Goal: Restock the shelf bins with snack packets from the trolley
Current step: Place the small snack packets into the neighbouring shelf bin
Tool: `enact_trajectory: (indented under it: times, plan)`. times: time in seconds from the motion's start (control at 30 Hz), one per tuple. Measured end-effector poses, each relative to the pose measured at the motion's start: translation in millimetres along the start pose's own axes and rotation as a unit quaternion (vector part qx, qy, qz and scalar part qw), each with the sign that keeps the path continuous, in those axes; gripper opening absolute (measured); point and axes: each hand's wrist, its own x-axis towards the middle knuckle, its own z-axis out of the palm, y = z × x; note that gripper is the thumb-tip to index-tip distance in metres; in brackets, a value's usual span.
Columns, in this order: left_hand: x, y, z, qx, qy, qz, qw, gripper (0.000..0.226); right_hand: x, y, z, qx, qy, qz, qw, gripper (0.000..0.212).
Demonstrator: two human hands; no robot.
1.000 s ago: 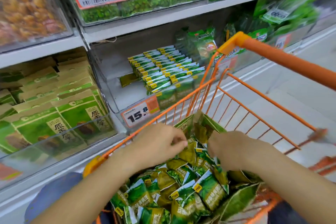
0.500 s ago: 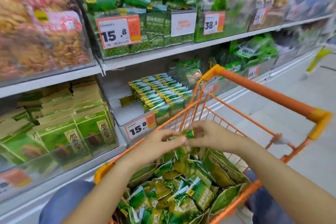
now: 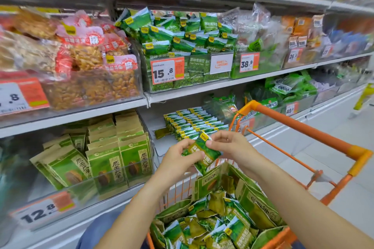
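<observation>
Small green snack packets (image 3: pixel 204 152) are held up above the orange trolley (image 3: pixel 303 129), between both hands. My left hand (image 3: pixel 178 159) grips them from the left with thumb on top. My right hand (image 3: pixel 230 145) pinches their upper right edge. The trolley basket below holds a heap of the same green packets (image 3: pixel 212 226) and larger green-brown bags (image 3: pixel 257 206). Behind the hands, a clear lower-shelf bin (image 3: pixel 159 147) holds neat rows of matching packets (image 3: pixel 194 123). An upper bin (image 3: pixel 182 75) with a 15.8 tag is piled with similar green packets.
Left lower bin holds upright green-brown seed bags (image 3: pixel 113 159) behind a 12.8 tag. Red-labelled fried snacks (image 3: pixel 81 62) fill the upper left bin. More green bags (image 3: pixel 289 87) sit on shelves to the right. White floor aisle (image 3: pixel 344 147) runs on the right.
Both hands have risen out of the trolley heap with green packets between them. The view has tilted up, showing the upper shelves.
</observation>
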Motion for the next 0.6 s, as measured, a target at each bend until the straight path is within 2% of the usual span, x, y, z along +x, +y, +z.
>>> enact_trajectory:
  times: [0.07,0.2,0.27,0.37,0.43,0.5,0.6]
  plan:
    - [6.7,3.6,-5.1,0.039,0.005,0.019,0.999,0.054,6.6,0.2,4.7,0.007,0.015,-0.023,1.0,0.011]
    - [15.9,13.8,-11.0,0.111,-0.015,0.067,0.991,0.022,20.4,3.2,8.8,-0.012,0.046,-0.074,0.996,0.01]
    - [23.9,13.2,-13.8,0.153,0.023,0.091,0.984,0.018,28.2,6.4,10.2,-0.02,0.049,-0.086,0.995,0.009]
    - [35.9,8.3,-16.6,0.121,0.087,0.087,0.985,0.021,37.1,8.7,10.0,0.019,-0.001,-0.058,0.998,0.008]
    - [45.0,4.9,-21.3,0.116,0.082,0.075,0.987,0.023,42.5,15.5,8.4,0.028,-0.016,-0.044,0.998,0.012]
    - [51.7,5.6,-27.2,0.175,0.054,0.068,0.981,0.035,49.0,24.1,6.0,-0.002,-0.01,-0.068,0.998,0.014]
    - [62.2,13.8,-34.5,0.319,0.016,0.072,0.945,0.047,64.0,32.4,8.3,-0.089,-0.024,-0.079,0.993,0.019]
